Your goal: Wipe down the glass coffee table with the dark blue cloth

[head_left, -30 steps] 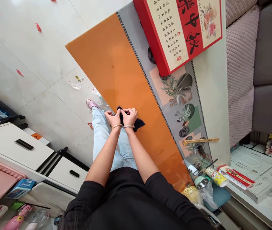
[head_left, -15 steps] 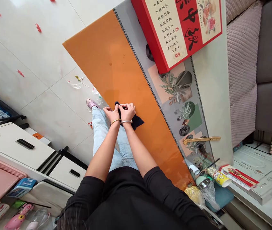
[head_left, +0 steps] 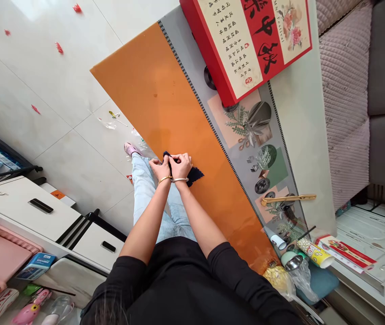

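A dark navy piece of cloth (head_left: 195, 176) with a jagged edge lies at the near edge of the orange table mat (head_left: 165, 90). My left hand (head_left: 160, 168) pinches one part of it between thumb and fingers. Right beside it, my right hand (head_left: 180, 166) is closed on the same cloth, with the thumbs close together. Part of the cloth is hidden beneath my right hand and wrist, while a pointed corner sticks out to the right. Each wrist wears a bangle.
A large red gift box (head_left: 246, 49) stands on the table's far side. A wooden back scratcher (head_left: 289, 198), a paper popcorn cup (head_left: 316, 253) and a bowl (head_left: 291, 260) are at the right end. White drawers (head_left: 30, 207) stand to the left. Red scraps lie on the floor.
Both hands still grip the cloth, their fingers shifted slightly on it. Less of the cloth shows between and beside the wrists. The whole view has shifted a little.
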`<act>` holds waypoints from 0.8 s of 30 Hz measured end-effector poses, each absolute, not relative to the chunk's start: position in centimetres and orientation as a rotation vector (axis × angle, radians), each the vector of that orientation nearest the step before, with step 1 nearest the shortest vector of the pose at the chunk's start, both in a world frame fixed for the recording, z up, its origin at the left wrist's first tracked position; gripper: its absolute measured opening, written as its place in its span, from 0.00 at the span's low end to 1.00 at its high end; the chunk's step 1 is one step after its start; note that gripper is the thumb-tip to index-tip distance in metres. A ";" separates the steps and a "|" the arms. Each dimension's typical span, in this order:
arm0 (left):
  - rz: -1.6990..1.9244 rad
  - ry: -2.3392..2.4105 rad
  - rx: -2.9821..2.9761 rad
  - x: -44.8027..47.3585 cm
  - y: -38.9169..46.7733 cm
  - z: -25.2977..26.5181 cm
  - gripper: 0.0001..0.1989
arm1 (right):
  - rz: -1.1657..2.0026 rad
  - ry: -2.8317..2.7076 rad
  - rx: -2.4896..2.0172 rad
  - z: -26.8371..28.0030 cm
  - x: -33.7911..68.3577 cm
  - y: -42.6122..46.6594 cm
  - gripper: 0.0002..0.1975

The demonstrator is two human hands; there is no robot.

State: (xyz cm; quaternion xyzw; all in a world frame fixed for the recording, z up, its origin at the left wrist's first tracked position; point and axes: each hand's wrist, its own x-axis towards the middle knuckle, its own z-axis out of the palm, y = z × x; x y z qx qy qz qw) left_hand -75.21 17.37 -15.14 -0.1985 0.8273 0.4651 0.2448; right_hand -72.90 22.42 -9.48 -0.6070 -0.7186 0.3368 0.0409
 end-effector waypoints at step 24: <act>1.212 2.313 -0.419 -76.1 15.7 -15.5 0.23 | 1.028 -2.255 -1.815 -9.8 -72.4 22.2 0.08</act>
